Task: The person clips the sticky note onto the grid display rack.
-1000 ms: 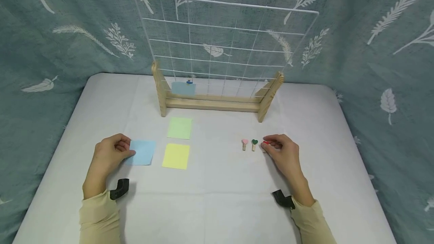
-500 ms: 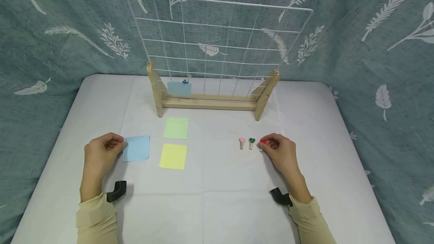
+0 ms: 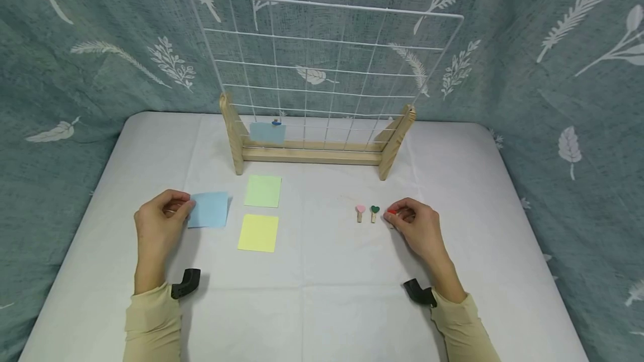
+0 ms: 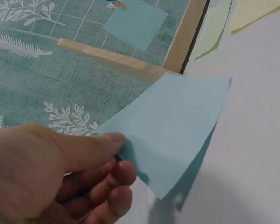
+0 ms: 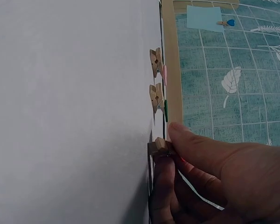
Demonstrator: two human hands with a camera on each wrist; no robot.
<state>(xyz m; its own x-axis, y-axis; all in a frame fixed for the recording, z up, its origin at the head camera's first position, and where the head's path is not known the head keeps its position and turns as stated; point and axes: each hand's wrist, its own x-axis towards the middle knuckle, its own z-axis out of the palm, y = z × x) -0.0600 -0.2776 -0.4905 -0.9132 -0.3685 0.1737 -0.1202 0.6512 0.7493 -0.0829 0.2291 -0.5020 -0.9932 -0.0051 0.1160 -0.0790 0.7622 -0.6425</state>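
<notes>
My left hand (image 3: 160,223) pinches a blue paper square (image 3: 208,209) by its left edge between thumb and fingers. In the left wrist view that sheet (image 4: 177,116) is lifted and slightly bent. At the right, my right hand (image 3: 416,221) pinches a small wooden clothespin (image 5: 161,145) with a red heart, mostly hidden by the fingers. Beside it lie a clothespin with a green heart (image 3: 374,210) and one with a pink heart (image 3: 360,210). A green paper square (image 3: 263,191) and a yellow paper square (image 3: 258,233) lie flat between the hands.
A white wire grid (image 3: 322,68) stands in a wooden base (image 3: 312,156) at the back of the white-covered table (image 3: 322,312). Another blue paper (image 3: 266,133) hangs low on the grid's left, held by a blue-heart clothespin (image 3: 276,122). A patterned cloth (image 3: 523,71) hangs behind.
My left hand has raised the blue paper off the table and moved it away from me, then rightward. My right hand keeps its place, holding the red-heart clothespin.
</notes>
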